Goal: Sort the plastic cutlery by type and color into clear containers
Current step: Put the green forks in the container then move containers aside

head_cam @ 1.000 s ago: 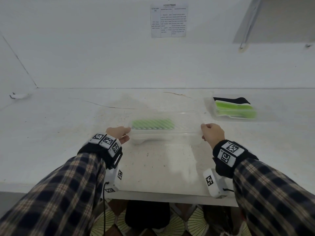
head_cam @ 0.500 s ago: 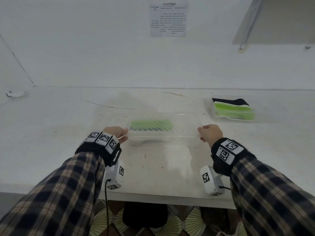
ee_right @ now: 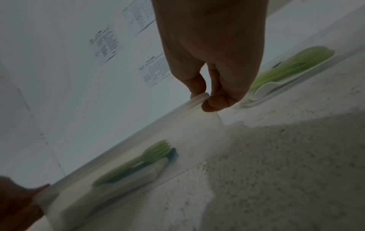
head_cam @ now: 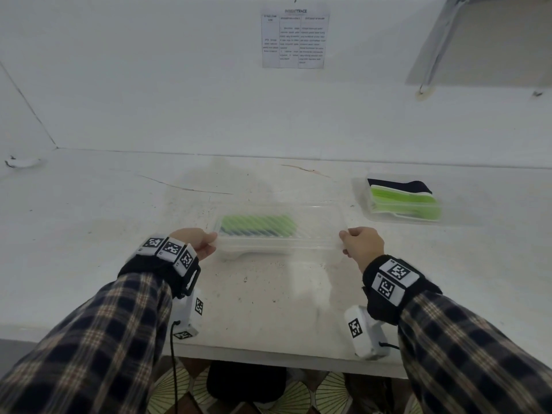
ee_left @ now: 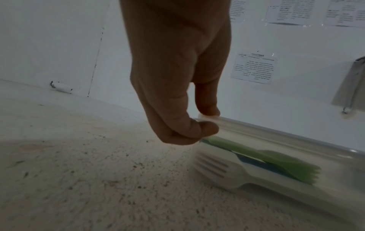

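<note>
A long clear container (head_cam: 316,234) lies across the middle of the white table. In its left half sit green forks (head_cam: 258,225) stacked over dark blue and white forks (ee_left: 215,170). My left hand (head_cam: 206,243) pinches the container's left rim (ee_left: 205,118) between thumb and fingers. My right hand (head_cam: 348,239) pinches the right rim (ee_right: 199,98) the same way. The container (ee_right: 197,129) looks lifted a little off the table, and the wrist views are blurred. The right half of the container holds nothing.
A second clear container (head_cam: 361,189) stands at the right, holding green cutlery (head_cam: 406,203) over white with a dark piece behind. A printed sheet (head_cam: 295,38) hangs on the back wall. The table's front edge (head_cam: 268,358) runs under my wrists.
Both hands have drawn the long container slightly toward me and to the left while keeping their pinch on its rims. The second container has not moved.
</note>
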`<state>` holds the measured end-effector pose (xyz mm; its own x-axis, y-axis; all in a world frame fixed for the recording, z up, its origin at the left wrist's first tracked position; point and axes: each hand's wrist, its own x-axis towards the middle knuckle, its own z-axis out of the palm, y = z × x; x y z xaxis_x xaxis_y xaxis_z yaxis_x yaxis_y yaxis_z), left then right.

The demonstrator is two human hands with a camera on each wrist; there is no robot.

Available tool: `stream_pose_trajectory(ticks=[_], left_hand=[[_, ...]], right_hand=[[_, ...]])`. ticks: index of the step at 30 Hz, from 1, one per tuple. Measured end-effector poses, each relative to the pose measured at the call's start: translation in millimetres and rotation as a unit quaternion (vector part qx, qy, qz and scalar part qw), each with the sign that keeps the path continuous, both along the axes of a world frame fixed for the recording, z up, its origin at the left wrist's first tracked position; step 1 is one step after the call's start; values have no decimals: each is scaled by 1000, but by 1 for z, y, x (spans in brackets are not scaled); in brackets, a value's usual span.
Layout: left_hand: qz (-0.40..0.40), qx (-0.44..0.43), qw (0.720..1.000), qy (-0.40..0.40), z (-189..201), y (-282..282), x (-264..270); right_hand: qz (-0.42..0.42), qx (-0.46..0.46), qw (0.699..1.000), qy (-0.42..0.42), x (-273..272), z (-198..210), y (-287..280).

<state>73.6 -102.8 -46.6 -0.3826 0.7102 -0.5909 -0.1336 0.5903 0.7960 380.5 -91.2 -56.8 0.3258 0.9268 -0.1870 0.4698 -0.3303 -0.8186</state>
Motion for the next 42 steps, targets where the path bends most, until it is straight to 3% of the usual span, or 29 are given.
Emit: stream_pose_trajectory(ticks=[4, 7, 12, 25, 33, 36, 38, 42], left_hand=[[16, 3, 1000, 23, 0, 1, 1], [20, 1, 998, 65, 3, 2, 4], [-106, -8, 970, 219, 11, 12, 10], [-204, 38, 920, 332, -3, 75, 0], [-154, 8, 957, 246, -6, 93, -10], [-179, -16, 956, 233, -12, 99, -16], [-153, 4, 965, 214, -10, 97, -15], [-161, -21, 956, 244, 0, 89, -11]], right_hand=[[6, -7, 1000, -16, 0, 0, 4], [46, -9, 996, -78, -1, 0, 3], [120, 8, 982, -148, -7, 6, 6], [123, 18, 970, -207, -13, -4, 61], [56, -8, 985, -160, -9, -4, 85], [46, 4, 988, -145, -9, -9, 88], [35, 15, 990, -133, -8, -11, 88], [45, 21, 991, -128, -10, -10, 86]])
